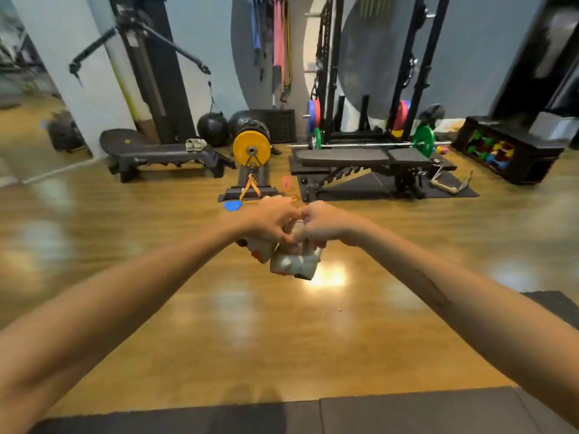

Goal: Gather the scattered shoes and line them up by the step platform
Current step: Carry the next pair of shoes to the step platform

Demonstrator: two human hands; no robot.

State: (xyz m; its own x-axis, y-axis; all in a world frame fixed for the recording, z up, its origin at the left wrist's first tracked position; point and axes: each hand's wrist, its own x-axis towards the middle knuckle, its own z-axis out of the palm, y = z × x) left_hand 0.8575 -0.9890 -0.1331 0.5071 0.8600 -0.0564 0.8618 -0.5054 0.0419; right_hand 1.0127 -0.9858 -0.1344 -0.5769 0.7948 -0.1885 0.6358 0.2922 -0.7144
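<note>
- Far left: low black step platform [156, 151] with risers, against the wall. A pale grey-green pair of shoes [195, 145] sits on its right end, side by side. That's the drop zone, well apart from the hands.
- Left hand [266, 223]: fingers curled round a white-and-orange trainer [261, 252], which hangs below the fist, off the floor.
- Right hand [319, 225]: fingers curled round a pale grey-white trainer [294, 264], also hanging clear of the glossy wooden floor [219, 324]. Knuckles of both hands touch; the two shoes are pressed together.
- Blurred here, so I can't tell heel from toe on either shoe, or exactly where each grip sits.
- Step in hand, my read: carry the pair to the platform. Keep one shoe per hand so each can go down separately.
- Route: bear left across the open floor; stay clear of the yellow round weight plate on the black sled [251, 148] just right of the platform.
- Set-down: lower soles flat, toes facing the same way as the pair there, touching or just beside it so the row continues.
- Risk: shoes swinging from a loose grip; squat, don't drop.
</note>
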